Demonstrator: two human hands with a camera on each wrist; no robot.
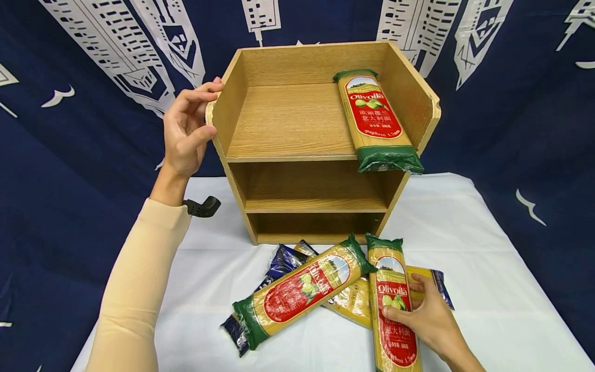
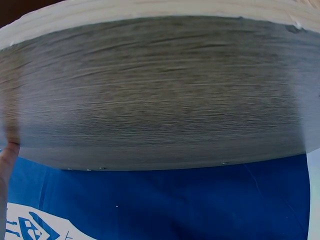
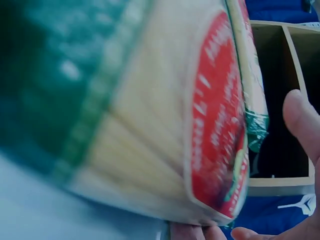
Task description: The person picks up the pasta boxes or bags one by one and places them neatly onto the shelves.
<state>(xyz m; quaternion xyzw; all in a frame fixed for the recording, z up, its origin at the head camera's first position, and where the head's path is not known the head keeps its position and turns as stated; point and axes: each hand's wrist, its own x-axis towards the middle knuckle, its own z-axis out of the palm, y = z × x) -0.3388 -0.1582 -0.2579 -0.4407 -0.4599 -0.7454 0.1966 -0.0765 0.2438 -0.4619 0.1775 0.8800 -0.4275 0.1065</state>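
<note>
My left hand (image 1: pixel 188 129) holds the left side panel of a small wooden shelf (image 1: pixel 288 121), thumb and fingertips at its edge. In the left wrist view the panel's outer face (image 2: pixel 160 95) fills the upper part, with one finger at the left border. On the table, my right hand (image 1: pixel 432 320) grips a spaghetti packet (image 1: pixel 395 343) by its right side, thumb over the red label. The right wrist view has this packet (image 3: pixel 150 145) close up, fingertips under its edge. Another spaghetti packet (image 1: pixel 309 289) lies slanted to its left.
A spaghetti packet (image 1: pixel 372 111) lies on the shelf's top level at the right, its green end overhanging the front edge. Yellow and dark blue packets (image 1: pixel 355 305) lie beneath the others on the white tablecloth (image 1: pixel 200 299). Behind hangs a dark blue patterned cloth (image 1: pixel 511 129).
</note>
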